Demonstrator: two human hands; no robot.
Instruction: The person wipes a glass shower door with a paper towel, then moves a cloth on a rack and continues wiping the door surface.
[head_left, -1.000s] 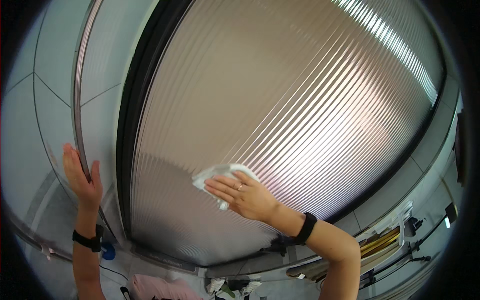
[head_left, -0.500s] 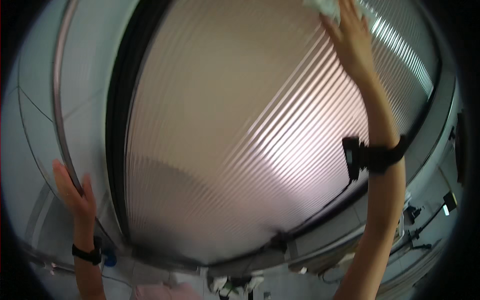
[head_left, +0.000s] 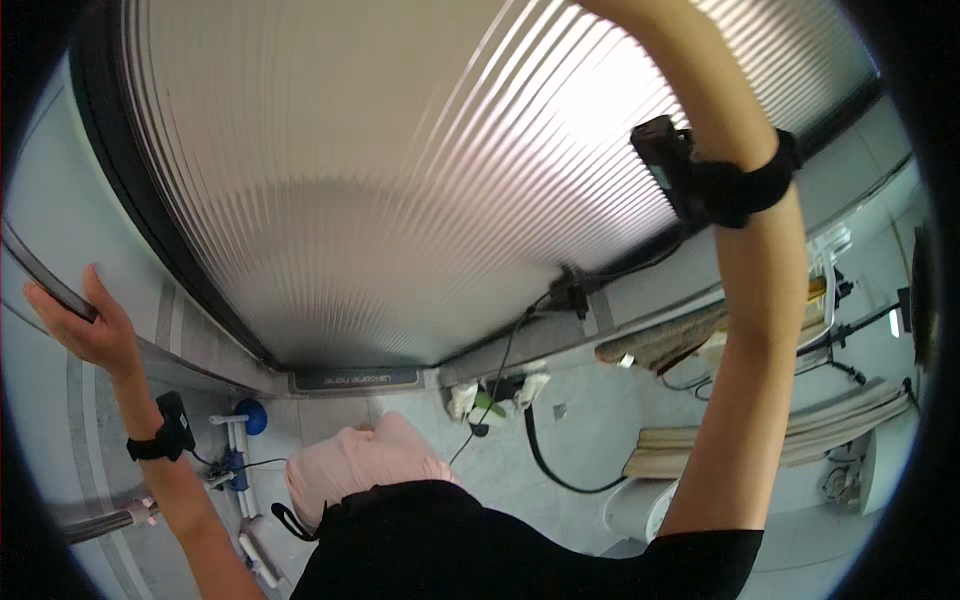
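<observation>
My left hand [head_left: 85, 325] is at the left with a slim metal bar [head_left: 48, 275] between its thumb and straight fingers, gripping it. A dark band with a small device [head_left: 165, 430] is strapped to that wrist. My right arm reaches up across a ribbed, translucent door panel [head_left: 330, 130] in a black frame [head_left: 150, 190]. Just the base of my right hand [head_left: 625, 8] shows at the top edge; its fingers, and whatever they hold, are cut off. Another black strap with a device [head_left: 715, 175] sits on the right forearm.
Below the panel is a grey sill plate [head_left: 355, 380]. A cable [head_left: 505, 350] runs down across the tiled floor near a plant with white flowers [head_left: 490, 400]. A blue-and-white stand [head_left: 240, 450] is at left; a white toilet-like fixture [head_left: 630, 510] and beige folded slats [head_left: 670, 450] are at right.
The view has tilted downward, bringing my torso and more floor into sight. My right hand, earlier pressing a pale cloth on the panel, has slipped mostly past the top edge. My left still holds the bar.
</observation>
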